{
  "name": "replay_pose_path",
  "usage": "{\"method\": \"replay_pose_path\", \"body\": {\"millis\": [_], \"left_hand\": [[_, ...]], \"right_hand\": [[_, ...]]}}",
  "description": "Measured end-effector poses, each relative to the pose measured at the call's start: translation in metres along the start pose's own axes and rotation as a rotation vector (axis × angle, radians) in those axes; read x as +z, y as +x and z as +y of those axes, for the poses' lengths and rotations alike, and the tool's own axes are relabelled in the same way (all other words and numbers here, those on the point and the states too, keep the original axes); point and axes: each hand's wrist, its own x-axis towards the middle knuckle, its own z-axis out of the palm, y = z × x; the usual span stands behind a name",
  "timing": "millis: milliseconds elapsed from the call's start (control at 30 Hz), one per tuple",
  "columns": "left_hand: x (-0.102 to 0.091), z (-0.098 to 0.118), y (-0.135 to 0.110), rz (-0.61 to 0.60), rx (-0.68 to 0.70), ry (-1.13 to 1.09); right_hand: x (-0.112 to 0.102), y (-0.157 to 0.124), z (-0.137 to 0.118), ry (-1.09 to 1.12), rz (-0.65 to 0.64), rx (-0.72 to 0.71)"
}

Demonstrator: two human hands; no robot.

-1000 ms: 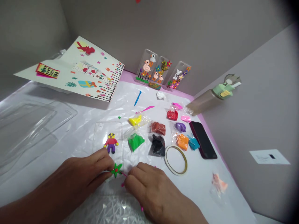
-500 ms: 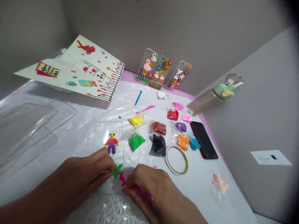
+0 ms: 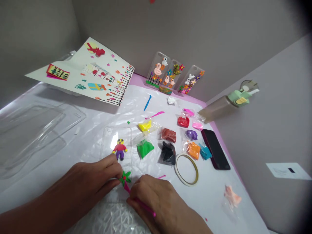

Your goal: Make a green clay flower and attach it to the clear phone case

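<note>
My right hand (image 3: 158,200) is closed around a pink clay modelling tool (image 3: 143,204). Its pointed tip meets the lower part of a green clay flower (image 3: 126,179) with a red centre. From the other side, my left hand (image 3: 104,172) pinches the flower's left edge between thumb and forefinger. Under the flower lies a clear phone case (image 3: 126,131). Above it on the same case is a small clay figure (image 3: 120,148) with yellow head, red top and purple trousers. My left fingers hide part of the case.
Bagged clay surrounds the case's right: green (image 3: 145,148), black (image 3: 168,152), brown (image 3: 168,135), orange (image 3: 193,150). A tape roll (image 3: 187,169), phone (image 3: 215,149) and bottle (image 3: 219,105) stand further right. Decorated cases (image 3: 156,70) lean at the back; clear plastic covers (image 3: 36,130) lie left.
The tool's tip has shifted from the flower's right side to its lower edge. My left fingers stay at the flower. The whole view has swung slightly left.
</note>
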Motion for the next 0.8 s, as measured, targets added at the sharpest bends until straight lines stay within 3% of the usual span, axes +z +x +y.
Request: {"method": "replay_pose_path", "body": {"millis": [433,667,800], "left_hand": [[-0.004,0.005,0.002,-0.064,-0.059,-0.019],[-0.005,0.006,0.001,-0.069,-0.049,-0.019],[-0.004,0.005,0.0,-0.06,-0.049,-0.019]], "right_hand": [[0.007,-0.002,0.001,-0.041,-0.066,-0.05],[0.015,0.001,-0.002,-0.115,-0.032,-0.086],[0.01,0.0,0.0,0.0,-0.008,-0.052]]}}
